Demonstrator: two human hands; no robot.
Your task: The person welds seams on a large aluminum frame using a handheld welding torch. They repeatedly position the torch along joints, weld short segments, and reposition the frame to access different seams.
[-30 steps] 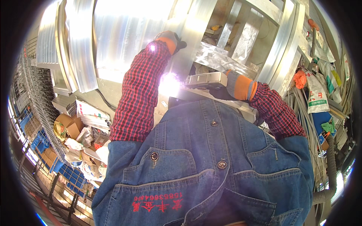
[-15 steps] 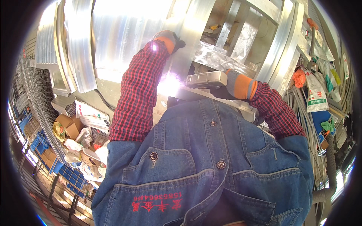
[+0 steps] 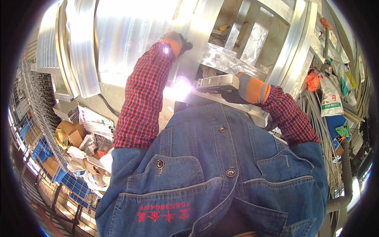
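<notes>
My left hand (image 3: 176, 42), in an orange and grey glove with dark fingertips, lies on a shiny long metal profile (image 3: 195, 35). Its fingers are only partly visible and seem to rest on the metal rather than grip it. In my right hand (image 3: 248, 89), also gloved in orange and grey, is a boxy grey welding gun (image 3: 218, 82) pointing left. A glaring white-violet welding light (image 3: 181, 87) burns just beyond the gun's front end, near the metal's lower edge. The glare hides the gun's tip and the spot being welded.
Wide ribbed metal panels (image 3: 130, 43) cover the upper left. A metal frame (image 3: 290, 43) with open gaps stands at the upper right. Beside my right arm are long thin rods (image 3: 316, 130), bags (image 3: 331, 96) and an orange cloth (image 3: 312, 81). Cardboard (image 3: 75, 132) and wire racks (image 3: 49, 130) fill the left.
The welding light and the gun have shifted slightly right, with the glare a little changed in shape. My left hand has moved slightly left along the metal.
</notes>
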